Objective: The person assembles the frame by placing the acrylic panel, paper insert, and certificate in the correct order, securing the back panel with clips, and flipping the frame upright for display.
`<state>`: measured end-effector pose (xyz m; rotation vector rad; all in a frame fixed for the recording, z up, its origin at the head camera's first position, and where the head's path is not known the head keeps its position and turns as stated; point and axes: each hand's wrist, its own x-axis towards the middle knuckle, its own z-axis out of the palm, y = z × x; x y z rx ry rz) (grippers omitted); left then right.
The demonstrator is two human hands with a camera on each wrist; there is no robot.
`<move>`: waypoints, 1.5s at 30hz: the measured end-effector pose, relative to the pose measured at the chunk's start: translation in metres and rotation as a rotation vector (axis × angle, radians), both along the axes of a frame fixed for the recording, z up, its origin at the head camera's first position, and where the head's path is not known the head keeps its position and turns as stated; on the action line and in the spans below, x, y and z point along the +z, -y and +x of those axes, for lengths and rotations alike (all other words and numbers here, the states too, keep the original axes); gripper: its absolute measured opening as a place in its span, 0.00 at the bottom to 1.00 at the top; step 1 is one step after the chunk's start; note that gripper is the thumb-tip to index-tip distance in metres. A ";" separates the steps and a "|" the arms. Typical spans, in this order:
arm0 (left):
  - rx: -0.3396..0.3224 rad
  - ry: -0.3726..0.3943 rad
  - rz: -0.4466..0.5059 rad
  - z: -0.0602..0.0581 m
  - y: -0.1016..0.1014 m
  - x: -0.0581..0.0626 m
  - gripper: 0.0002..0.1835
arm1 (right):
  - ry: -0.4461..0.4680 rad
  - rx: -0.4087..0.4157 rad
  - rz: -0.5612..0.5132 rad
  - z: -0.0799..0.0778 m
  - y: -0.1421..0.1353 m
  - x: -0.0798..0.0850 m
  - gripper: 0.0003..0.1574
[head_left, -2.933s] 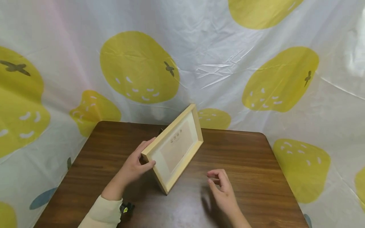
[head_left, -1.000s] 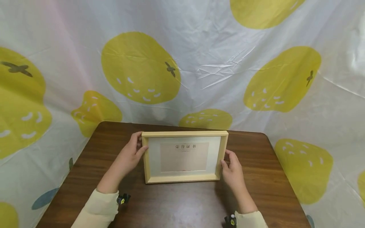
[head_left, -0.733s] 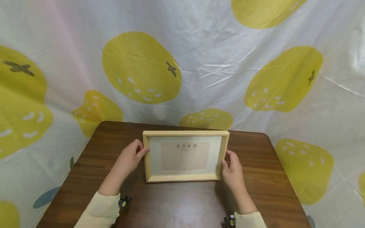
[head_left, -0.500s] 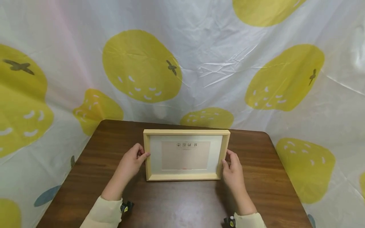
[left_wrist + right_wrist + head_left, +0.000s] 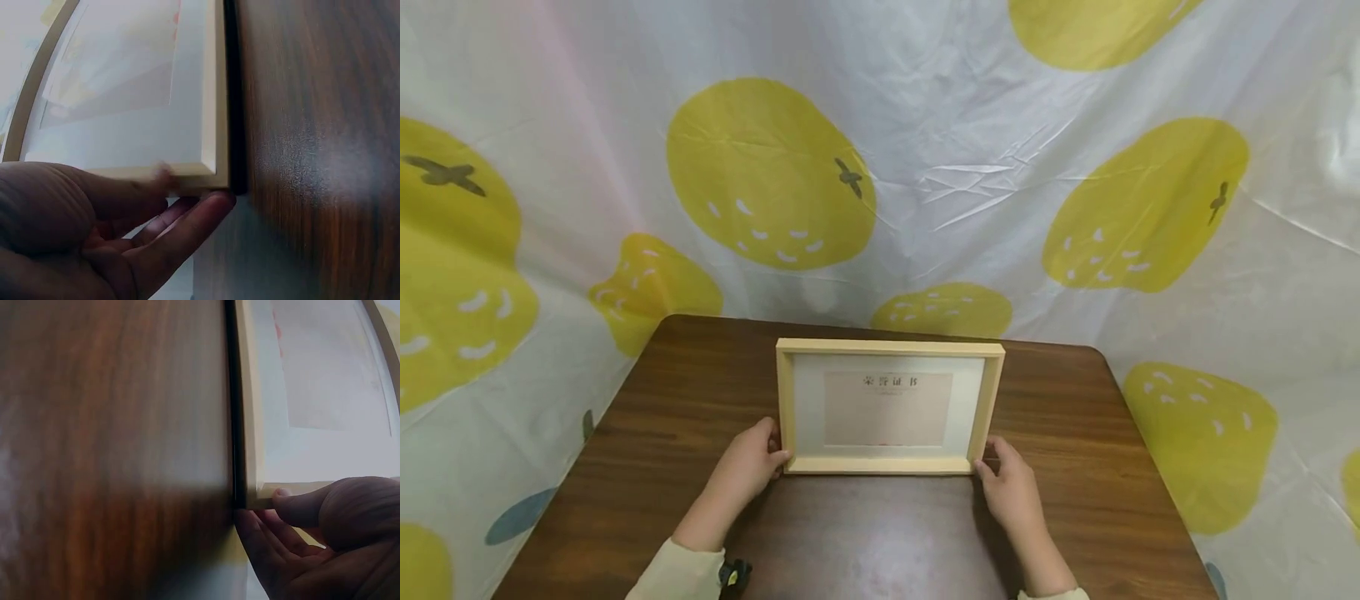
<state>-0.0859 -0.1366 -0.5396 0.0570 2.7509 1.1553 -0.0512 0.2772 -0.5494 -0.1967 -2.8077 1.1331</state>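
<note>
A light wooden picture frame (image 5: 890,347) stands nearly upright on the brown table, holding a certificate (image 5: 887,412) with a line of characters across its top. My left hand (image 5: 747,462) grips the lower left corner, its thumb on the front edge. In the left wrist view that thumb (image 5: 164,175) is blurred, and the fingertips reach the corner from the side. At the lower right corner my right hand (image 5: 1011,483) pinches the frame, thumb in front and fingers along the side, as the right wrist view shows. The back of the frame is hidden.
The dark wood-grain table (image 5: 880,533) has rounded far corners. Behind it and at both sides hangs a white curtain (image 5: 955,200) with large yellow fruit prints. A small black device (image 5: 733,575) sits at the left cuff.
The frame turned from angled to facing me, and my right hand took hold of its right side. Lately both hands have slid down the sides to the lower corners while the frame stayed in place.
</note>
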 end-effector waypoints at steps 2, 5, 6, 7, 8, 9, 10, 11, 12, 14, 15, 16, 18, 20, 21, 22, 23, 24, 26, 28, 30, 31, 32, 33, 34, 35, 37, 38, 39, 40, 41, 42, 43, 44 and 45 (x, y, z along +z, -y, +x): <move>0.012 -0.023 -0.019 -0.004 -0.001 -0.003 0.13 | -0.002 -0.001 -0.001 -0.002 0.000 0.000 0.18; 0.024 -0.057 -0.042 -0.010 -0.003 -0.006 0.15 | -0.010 -0.001 0.002 -0.005 0.000 -0.001 0.18; 0.034 -0.069 -0.034 -0.012 -0.003 -0.007 0.14 | -0.014 -0.002 0.005 -0.007 0.001 -0.002 0.18; 0.041 -0.081 -0.026 -0.014 -0.004 -0.009 0.13 | -0.018 -0.002 0.005 -0.009 0.001 -0.002 0.18; 0.047 -0.092 -0.023 -0.015 -0.005 -0.009 0.12 | -0.023 -0.003 0.007 -0.011 0.001 -0.003 0.18; 0.052 -0.102 -0.023 -0.017 -0.005 -0.009 0.11 | -0.026 -0.005 0.013 -0.013 0.001 -0.003 0.18; 0.055 -0.113 -0.021 -0.019 -0.006 -0.009 0.10 | -0.029 -0.007 0.017 -0.016 0.001 -0.004 0.17; 0.057 -0.123 -0.026 -0.021 -0.007 -0.009 0.09 | -0.033 -0.009 0.023 -0.018 0.000 -0.004 0.17; 0.057 -0.133 -0.030 -0.024 -0.008 -0.010 0.09 | -0.037 -0.010 0.031 -0.021 0.000 -0.005 0.16; 0.061 -0.153 -0.040 -0.029 -0.009 -0.010 0.08 | -0.040 -0.014 0.045 -0.025 -0.002 -0.005 0.15; 0.060 -0.163 -0.043 -0.031 -0.010 -0.010 0.08 | -0.039 -0.015 0.047 -0.028 -0.003 -0.006 0.15; 0.061 -0.168 -0.045 -0.034 -0.011 -0.011 0.08 | -0.038 -0.015 0.049 -0.030 -0.004 -0.006 0.14; 0.063 -0.179 -0.057 -0.039 -0.011 -0.013 0.07 | -0.035 -0.017 0.054 -0.035 -0.005 -0.007 0.14; 0.061 -0.193 -0.062 -0.045 -0.012 -0.015 0.07 | -0.034 -0.020 0.050 -0.041 -0.006 -0.008 0.13; 0.059 -0.201 -0.063 -0.048 -0.012 -0.016 0.07 | -0.034 -0.021 0.043 -0.044 -0.006 -0.008 0.13; 0.061 -0.206 -0.062 -0.051 -0.012 -0.017 0.06 | -0.038 -0.021 0.039 -0.047 -0.006 -0.008 0.13; 0.060 -0.218 -0.063 -0.054 -0.012 -0.018 0.06 | -0.044 -0.023 0.033 -0.050 -0.006 -0.009 0.13; 0.058 -0.226 -0.064 -0.057 -0.012 -0.020 0.06 | -0.051 -0.023 0.025 -0.053 -0.006 -0.010 0.13; 0.045 -0.245 -0.073 -0.062 -0.011 -0.023 0.07 | -0.067 -0.019 0.003 -0.059 -0.006 -0.012 0.13; 0.038 -0.246 -0.077 -0.064 -0.010 -0.027 0.07 | -0.077 -0.016 -0.022 -0.062 -0.008 -0.016 0.13; 0.031 -0.232 -0.068 -0.066 -0.009 -0.031 0.08 | -0.065 -0.013 -0.069 -0.064 -0.010 -0.021 0.13; 0.026 -0.225 -0.053 -0.066 -0.007 -0.033 0.08 | -0.056 -0.012 -0.100 -0.065 -0.012 -0.022 0.13; 0.024 -0.214 -0.031 -0.067 -0.006 -0.033 0.08 | -0.044 -0.008 -0.134 -0.066 -0.014 -0.024 0.13; 0.024 -0.204 -0.013 -0.067 -0.005 -0.034 0.08 | -0.034 -0.003 -0.168 -0.066 -0.016 -0.025 0.13; 0.020 -0.197 0.004 -0.068 -0.003 -0.033 0.07 | -0.021 0.000 -0.205 -0.067 -0.017 -0.026 0.13; 0.009 -0.196 0.011 -0.069 -0.002 -0.033 0.07 | -0.013 0.002 -0.237 -0.068 -0.019 -0.026 0.13; -0.012 -0.199 0.014 -0.071 0.000 -0.031 0.07 | -0.003 0.012 -0.287 -0.070 -0.022 -0.026 0.13; -0.018 -0.197 0.009 -0.072 0.001 -0.029 0.07 | 0.005 0.018 -0.307 -0.071 -0.023 -0.025 0.13; -0.024 -0.196 0.001 -0.073 0.002 -0.028 0.07 | 0.010 0.020 -0.326 -0.073 -0.024 -0.025 0.13; -0.029 -0.194 -0.004 -0.074 0.003 -0.028 0.07 | 0.016 0.021 -0.342 -0.075 -0.025 -0.025 0.13; -0.033 -0.190 -0.008 -0.075 0.003 -0.027 0.07 | 0.021 0.023 -0.359 -0.076 -0.025 -0.025 0.13; -0.032 -0.182 -0.008 -0.075 0.004 -0.027 0.07 | 0.025 0.025 -0.378 -0.077 -0.026 -0.026 0.13; -0.031 -0.173 -0.005 -0.076 0.005 -0.027 0.07 | 0.031 0.022 -0.401 -0.078 -0.025 -0.026 0.13; -0.031 -0.165 -0.003 -0.077 0.006 -0.027 0.07 | 0.035 0.020 -0.414 -0.079 -0.025 -0.026 0.13; -0.032 -0.157 -0.001 -0.078 0.006 -0.027 0.08 | 0.037 0.017 -0.429 -0.080 -0.025 -0.027 0.14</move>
